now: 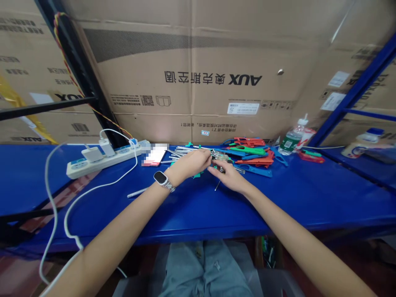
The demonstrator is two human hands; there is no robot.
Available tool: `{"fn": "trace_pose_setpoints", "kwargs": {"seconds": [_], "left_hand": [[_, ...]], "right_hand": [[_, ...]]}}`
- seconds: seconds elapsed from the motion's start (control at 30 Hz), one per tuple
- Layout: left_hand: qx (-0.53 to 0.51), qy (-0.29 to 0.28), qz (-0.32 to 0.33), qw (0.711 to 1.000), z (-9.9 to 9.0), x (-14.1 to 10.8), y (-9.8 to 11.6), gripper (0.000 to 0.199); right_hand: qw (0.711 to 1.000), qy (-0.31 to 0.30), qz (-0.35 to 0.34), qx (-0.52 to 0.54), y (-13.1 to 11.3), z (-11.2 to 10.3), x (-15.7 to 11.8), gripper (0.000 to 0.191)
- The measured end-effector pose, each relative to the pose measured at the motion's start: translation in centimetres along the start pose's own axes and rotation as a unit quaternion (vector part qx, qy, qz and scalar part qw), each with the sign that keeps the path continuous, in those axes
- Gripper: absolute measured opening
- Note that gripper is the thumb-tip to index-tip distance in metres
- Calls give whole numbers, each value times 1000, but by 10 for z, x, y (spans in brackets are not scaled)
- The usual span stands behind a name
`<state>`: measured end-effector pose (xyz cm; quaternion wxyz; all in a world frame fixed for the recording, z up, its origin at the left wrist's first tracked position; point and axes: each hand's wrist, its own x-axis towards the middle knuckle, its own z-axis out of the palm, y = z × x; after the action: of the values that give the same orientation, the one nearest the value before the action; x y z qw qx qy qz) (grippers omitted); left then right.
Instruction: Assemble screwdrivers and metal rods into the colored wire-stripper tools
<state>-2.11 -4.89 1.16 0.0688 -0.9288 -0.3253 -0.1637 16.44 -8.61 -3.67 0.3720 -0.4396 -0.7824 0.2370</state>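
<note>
My left hand reaches to the middle of the blue table, its fingers bent and pinched together at the edge of a pile of small metal pieces. Close by on the right, my right hand has its thumb and fingers curled toward the left fingertips. What the fingers hold is too small and covered to make out. A thin metal rod shows below my right hand; whether it is held cannot be told. Silver rods with green pieces lie behind my left hand. Another silver rod lies beside my left forearm.
Red, green and blue plastic pieces are heaped right of the hands. Farther right stands a clear bottle. A white power strip with cables and a white-and-red box are at the left. Large cardboard backs the blue table.
</note>
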Motion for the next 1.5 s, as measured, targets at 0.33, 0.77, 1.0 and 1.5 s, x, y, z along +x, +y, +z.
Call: {"fn": "trace_pose_setpoints", "kwargs": {"seconds": [0.33, 0.77, 1.0, 1.5], "left_hand": [[-163, 77, -103, 978, -26, 21, -12, 32], [-180, 135, -101, 969, 10, -14, -15, 28], [-169, 137, -72, 973, 22, -21, -17, 24], [-146, 36, -27, 988, 30, -41, -45, 19]], "right_hand": [[932, 17, 95, 349, -25, 10, 33, 34], [846, -18, 202, 493, -33, 28, 31, 35], [837, -45, 230, 495, -33, 26, 23, 35], [845, 75, 268, 457, -31, -1, 28, 38]]}}
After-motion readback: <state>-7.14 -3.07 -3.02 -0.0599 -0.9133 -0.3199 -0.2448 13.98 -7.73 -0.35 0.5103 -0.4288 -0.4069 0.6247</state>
